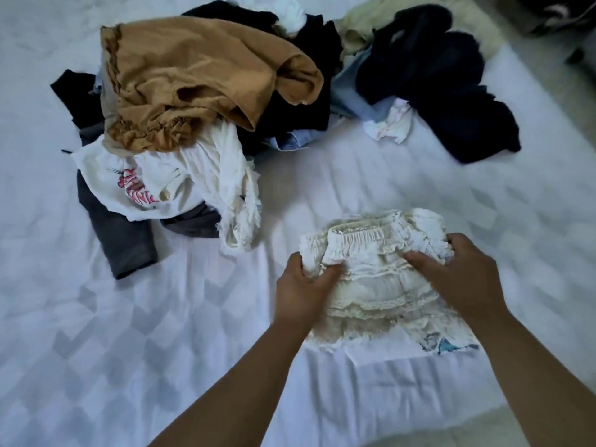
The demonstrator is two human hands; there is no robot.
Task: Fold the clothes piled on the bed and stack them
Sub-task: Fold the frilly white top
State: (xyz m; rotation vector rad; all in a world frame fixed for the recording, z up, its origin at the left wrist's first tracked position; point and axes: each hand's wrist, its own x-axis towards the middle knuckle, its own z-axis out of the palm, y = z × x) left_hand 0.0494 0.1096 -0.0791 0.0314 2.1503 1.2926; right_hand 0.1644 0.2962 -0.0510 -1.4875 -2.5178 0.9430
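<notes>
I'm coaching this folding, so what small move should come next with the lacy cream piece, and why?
Probably lay it flat and smooth it: the left hand and right hand both grip the cream ruffled garment, bunched at its elastic waistband on the bed.

a pale floor (548,75) is showing past the mattress edge at upper right, and again as a strip at the bottom right corner. something dark (561,14) is lying on it in the far corner, too blurred to identify.
</notes>
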